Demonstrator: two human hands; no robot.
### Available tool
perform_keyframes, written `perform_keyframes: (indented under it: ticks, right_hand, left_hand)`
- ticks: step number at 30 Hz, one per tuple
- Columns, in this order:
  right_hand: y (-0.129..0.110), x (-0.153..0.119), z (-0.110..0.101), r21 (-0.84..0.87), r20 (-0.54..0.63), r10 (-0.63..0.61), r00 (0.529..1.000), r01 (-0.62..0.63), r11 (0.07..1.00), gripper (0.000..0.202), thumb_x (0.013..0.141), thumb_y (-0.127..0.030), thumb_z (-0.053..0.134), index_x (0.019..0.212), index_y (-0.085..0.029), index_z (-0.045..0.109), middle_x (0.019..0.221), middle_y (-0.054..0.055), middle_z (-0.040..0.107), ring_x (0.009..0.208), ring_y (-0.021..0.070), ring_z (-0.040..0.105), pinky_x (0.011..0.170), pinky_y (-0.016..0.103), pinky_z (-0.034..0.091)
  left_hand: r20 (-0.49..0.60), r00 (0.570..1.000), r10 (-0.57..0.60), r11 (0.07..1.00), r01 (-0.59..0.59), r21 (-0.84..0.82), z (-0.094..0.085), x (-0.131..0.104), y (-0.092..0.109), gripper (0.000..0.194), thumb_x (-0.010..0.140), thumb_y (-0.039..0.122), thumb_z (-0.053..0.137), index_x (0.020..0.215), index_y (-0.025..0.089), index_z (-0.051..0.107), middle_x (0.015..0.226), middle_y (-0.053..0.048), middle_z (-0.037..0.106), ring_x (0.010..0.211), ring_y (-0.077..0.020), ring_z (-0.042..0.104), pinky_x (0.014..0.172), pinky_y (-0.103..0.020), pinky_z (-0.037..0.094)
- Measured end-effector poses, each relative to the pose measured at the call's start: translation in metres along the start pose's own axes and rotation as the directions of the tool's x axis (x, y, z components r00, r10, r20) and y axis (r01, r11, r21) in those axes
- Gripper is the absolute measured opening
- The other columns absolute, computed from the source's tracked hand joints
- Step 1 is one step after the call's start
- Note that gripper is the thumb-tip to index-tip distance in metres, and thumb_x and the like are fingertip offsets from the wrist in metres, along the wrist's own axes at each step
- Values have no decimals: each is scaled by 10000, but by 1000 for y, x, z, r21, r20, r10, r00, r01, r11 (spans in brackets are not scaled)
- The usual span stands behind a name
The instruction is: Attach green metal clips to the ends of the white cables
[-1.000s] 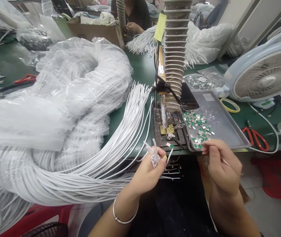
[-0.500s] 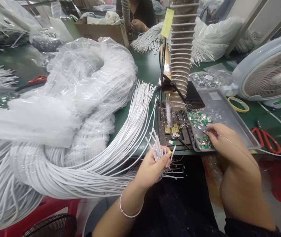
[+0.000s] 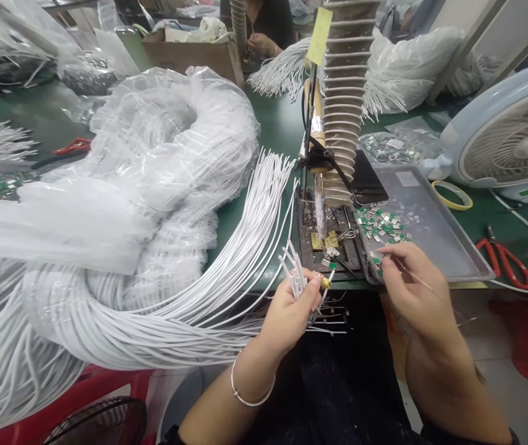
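Note:
My left hand (image 3: 292, 312) is closed around the ends of several white cables (image 3: 296, 278), their stripped tips pointing up. Beside its fingertips, at the end of one cable, is a small metal connector with a green board (image 3: 328, 264). A yellow bit (image 3: 326, 283) shows at a fingertip. Just above stands a soldering iron (image 3: 318, 148), tip down over a dark base (image 3: 308, 247). My right hand (image 3: 415, 290) pinches a thin wire, apparently solder (image 3: 424, 284), which trails back over the hand. It hovers at the near left corner of a grey tray (image 3: 440, 238) with loose green-and-silver connectors (image 3: 379, 224).
A ribbed hose (image 3: 347, 105) hangs behind the iron. A large plastic-wrapped cable bundle (image 3: 153, 154) fills the left. At the right are red-handled scissors (image 3: 507, 262), a tape roll (image 3: 452, 194) and a fan (image 3: 519, 136). Another person's hands (image 3: 261, 44) show across the bench.
My right hand has shifted slightly left and turned, its fingers moving off the connectors at the tray's near corner. My left hand keeps its hold on the cables; the view has shifted slightly.

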State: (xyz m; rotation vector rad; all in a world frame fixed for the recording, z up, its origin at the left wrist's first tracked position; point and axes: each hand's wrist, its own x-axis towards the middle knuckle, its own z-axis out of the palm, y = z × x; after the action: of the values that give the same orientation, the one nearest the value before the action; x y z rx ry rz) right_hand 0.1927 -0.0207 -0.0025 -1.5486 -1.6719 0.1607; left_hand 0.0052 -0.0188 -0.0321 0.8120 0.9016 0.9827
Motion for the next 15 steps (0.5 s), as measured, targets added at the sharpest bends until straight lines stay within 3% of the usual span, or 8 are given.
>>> perform_keyframes:
  ticks: [6,10,15]
  right_hand:
    - [-24,-22,22,346,82,100,992,-122,930,61,841,-181,549,862,-222,590,832,12,617,694,131,602,624,259,509]
    - [-29,-25,34,432,60,105,993,-121,894,55,852,-202,551,837,-211,603,812,18,584,659,122,584,597,263,518]
    - [-36,-23,44,552,86,202,976,-215,806,69,860,-222,546,889,-210,606,754,2,594,554,96,593,528,232,541]
  left_hand:
    - [-12,999,34,999,-33,42,5,-1,5,256,787,396,610,742,173,492,611,50,485,428,-38,324,463,-219,279]
    - [18,999,31,997,-32,69,5,-1,6,241,799,392,595,865,164,549,570,61,437,447,-58,349,472,-223,297]
    - [20,997,80,996,-81,48,6,-1,9,196,792,345,617,870,170,579,715,15,584,459,-51,397,546,-238,376]
